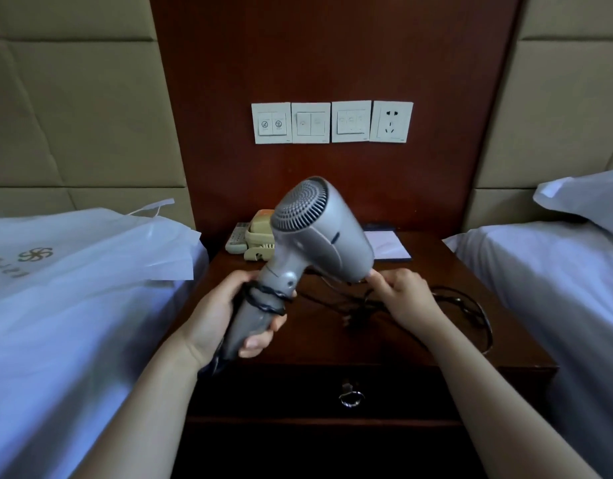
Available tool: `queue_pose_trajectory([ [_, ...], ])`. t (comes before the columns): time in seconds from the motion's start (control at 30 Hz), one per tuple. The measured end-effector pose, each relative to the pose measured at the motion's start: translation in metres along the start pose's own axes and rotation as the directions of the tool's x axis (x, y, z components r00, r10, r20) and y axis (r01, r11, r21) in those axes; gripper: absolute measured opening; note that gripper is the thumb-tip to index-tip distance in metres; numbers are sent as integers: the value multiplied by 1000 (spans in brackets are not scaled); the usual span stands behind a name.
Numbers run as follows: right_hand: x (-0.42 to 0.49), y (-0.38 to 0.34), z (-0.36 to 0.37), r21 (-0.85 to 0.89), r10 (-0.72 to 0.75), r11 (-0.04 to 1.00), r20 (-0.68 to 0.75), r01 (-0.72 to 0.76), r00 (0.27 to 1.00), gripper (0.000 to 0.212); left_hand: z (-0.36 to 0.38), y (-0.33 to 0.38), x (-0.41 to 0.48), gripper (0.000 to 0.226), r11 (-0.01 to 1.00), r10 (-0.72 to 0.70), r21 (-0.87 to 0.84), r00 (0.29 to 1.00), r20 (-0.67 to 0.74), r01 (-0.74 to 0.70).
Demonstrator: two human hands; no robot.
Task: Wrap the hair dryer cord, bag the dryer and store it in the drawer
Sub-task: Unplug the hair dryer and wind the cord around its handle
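I held the hair dryer (318, 233) up over the nightstand (419, 344), my left hand (225, 316) closed around its grey handle with the thumb and fingers wrapped tight. The dryer was tilted, its round rear grille facing up and toward me, the nozzle end pointing away to the right and down. A few turns of the black cord (268, 300) already sat around the handle just above my left fingers, close together and a little uneven.

My right hand (407, 299) was beside the nozzle end of the dryer, fingers pinched together on the cord, with one fingertip touching the dryer's body. From there the rest of the cord lay loose on the dark wood of the nightstand, running in a wide loop toward the right edge; the plug lay on the wood near the middle, somewhat blurred.

The plastic bag (90, 250), white with a printed emblem, lay flat on the bed (56, 340) to my left, well apart from the dryer. The drawer (298, 392) below the nightstand top was shut, its ring pull (348, 397) hanging in the middle. At the back of the nightstand stood a telephone (258, 236) with a remote (236, 238) beside it, and a notepad (389, 245) lay behind the dryer.
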State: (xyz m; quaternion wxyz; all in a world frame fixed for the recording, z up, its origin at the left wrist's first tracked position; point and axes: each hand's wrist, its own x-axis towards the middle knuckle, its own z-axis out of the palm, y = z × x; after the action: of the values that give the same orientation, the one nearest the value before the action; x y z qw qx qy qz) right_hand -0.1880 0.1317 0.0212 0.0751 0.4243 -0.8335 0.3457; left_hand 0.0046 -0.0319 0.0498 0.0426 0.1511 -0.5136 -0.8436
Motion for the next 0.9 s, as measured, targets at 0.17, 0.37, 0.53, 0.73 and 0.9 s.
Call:
queue_pose_trajectory([
  [0.17,-3,-12,2,-83,-77,994,3,77,997,55,3,5,-3,44,977,201,97,966,-162,-188],
  [0.37,-7,-27,1,-216,-268,941,-10,260,963,56,-31,-1,5,49,975,209,3,923,-323,-220],
  [0.53,-10,-44,2,-265,-405,885,-30,383,914,53,-26,4,14,54,949,200,-148,894,-400,-279],
  [0.73,-12,-67,-6,-247,-517,825,31,508,855,53,-27,3,16,66,879,191,-280,823,-535,-386],
  [0.9,-16,-81,-13,-256,-558,802,1,540,830,50,-28,-3,21,59,943,246,1,696,-675,-332],
])
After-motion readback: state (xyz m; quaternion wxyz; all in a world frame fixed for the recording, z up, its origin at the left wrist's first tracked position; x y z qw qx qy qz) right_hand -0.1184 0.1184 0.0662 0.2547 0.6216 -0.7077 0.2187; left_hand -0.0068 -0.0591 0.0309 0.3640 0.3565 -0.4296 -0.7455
